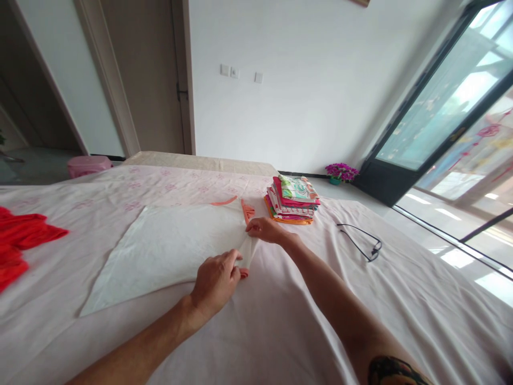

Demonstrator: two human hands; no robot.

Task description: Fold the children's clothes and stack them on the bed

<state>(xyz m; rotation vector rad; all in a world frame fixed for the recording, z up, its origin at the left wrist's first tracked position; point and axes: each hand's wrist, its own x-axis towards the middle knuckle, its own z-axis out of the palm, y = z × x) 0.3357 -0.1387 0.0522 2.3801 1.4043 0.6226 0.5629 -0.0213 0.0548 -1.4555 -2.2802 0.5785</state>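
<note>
A white shirt (168, 243) with orange trim lies spread on the bed, its wide end toward the left. At its narrower, orange-trimmed end, my right hand (264, 230) pinches the fabric and holds a fold of it slightly raised. Closer to me, my left hand (218, 280) is closed at the near side of that same end, thumb and forefinger on the cloth beside a bit of orange trim. Its fingertips are partly hidden by the hand itself.
A stack of folded colourful clothes (292, 200) stands just beyond my right hand. Eyeglasses (366, 243) lie to the right on the pale bedsheet (304, 321). Red cloth (24, 240) is bunched at the far left. A pink stool (88, 166) stands past the bed.
</note>
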